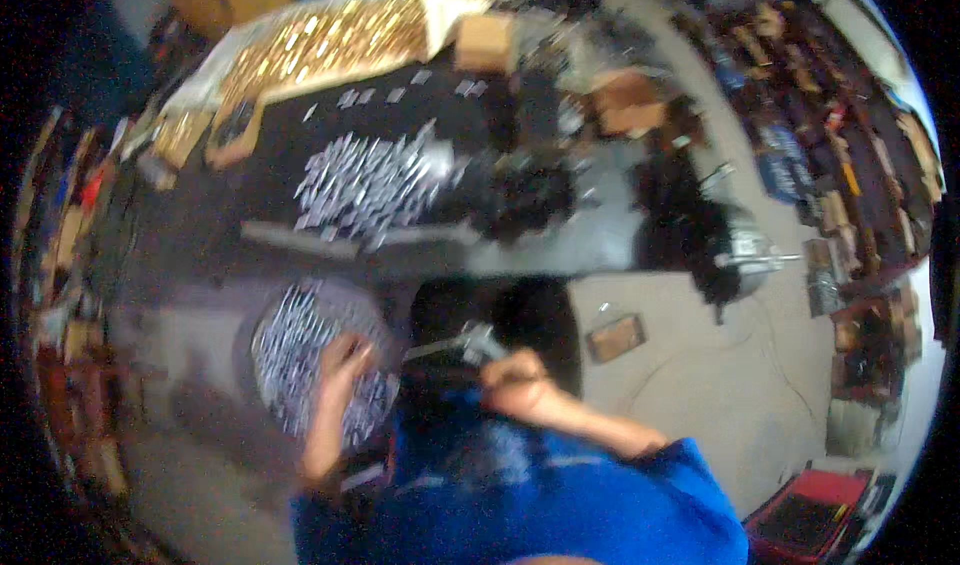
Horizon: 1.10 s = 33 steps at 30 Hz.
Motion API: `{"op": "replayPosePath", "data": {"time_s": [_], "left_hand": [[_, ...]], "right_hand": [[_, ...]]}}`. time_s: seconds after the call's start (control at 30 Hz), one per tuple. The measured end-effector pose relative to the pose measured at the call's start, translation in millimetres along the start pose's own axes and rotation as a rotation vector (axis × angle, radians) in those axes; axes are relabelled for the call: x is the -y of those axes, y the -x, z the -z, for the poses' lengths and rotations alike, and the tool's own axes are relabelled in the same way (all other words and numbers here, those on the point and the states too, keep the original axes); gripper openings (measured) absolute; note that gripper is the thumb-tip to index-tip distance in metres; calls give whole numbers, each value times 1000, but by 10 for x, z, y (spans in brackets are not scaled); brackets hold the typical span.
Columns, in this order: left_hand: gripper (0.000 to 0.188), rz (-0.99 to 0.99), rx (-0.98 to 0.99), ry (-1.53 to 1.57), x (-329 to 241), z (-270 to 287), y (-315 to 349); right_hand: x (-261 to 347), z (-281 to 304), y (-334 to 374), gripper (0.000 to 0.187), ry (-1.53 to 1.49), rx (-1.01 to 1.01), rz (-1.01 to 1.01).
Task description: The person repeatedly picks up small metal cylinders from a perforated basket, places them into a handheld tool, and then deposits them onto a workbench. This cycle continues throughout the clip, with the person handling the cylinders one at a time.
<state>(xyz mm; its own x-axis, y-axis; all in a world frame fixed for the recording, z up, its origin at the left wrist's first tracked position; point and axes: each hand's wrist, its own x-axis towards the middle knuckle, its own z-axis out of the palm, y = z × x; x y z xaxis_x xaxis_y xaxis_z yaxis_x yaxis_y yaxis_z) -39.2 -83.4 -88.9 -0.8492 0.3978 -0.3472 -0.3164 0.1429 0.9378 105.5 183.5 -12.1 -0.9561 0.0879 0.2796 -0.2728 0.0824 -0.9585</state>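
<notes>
My left hand (345, 357) is over a round container of small silvery metal pieces (285, 350), at the left of my lap. Its fingers are curled together, and blur hides whatever may be between them. In front of my body, my right hand (515, 383) is closed around a silver metal tool (482, 343). A thin straight bar points left from that tool toward the container; its exact kind is too blurred to tell. On the dark table ahead lies a loose heap of similar silvery pieces (365, 185), with several single ones beyond it.
Gold-coloured strips (330, 40) cover a pale sheet at the table's far side, beside a cardboard box (484, 43). Dark bundles (530, 195) lie right of the heap. A brown flat piece (615, 339) is on the floor. Cluttered shelves (800, 115) line the right; a red case (815, 510) stands lower right.
</notes>
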Motion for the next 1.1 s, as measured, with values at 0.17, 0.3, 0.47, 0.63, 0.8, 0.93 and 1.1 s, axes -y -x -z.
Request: {"op": "replayPosePath", "data": {"time_s": [0.17,0.3,0.47,0.63,0.8,0.93,1.1], "left_hand": [[17,-135,93,24,-579,-408,323],[21,-125,134,23,-738,-553,470],[20,-270,154,-152,-763,-679,481],[25,-519,194,-472,-853,-757,479],[26,-715,190,-643,-955,-838,473],[26,-791,182,-698,-1000,-885,461],[25,-767,197,-650,-998,-906,432]], "right_hand": [[347,-73,-199,20,230,326,-113],[274,-133,-244,21,241,397,-49],[247,-157,-325,23,191,433,1],[187,-170,-319,20,212,460,27],[233,-145,-322,18,223,493,-36],[213,-136,-288,18,255,472,-127],[178,-125,-286,18,305,459,-9]]}}
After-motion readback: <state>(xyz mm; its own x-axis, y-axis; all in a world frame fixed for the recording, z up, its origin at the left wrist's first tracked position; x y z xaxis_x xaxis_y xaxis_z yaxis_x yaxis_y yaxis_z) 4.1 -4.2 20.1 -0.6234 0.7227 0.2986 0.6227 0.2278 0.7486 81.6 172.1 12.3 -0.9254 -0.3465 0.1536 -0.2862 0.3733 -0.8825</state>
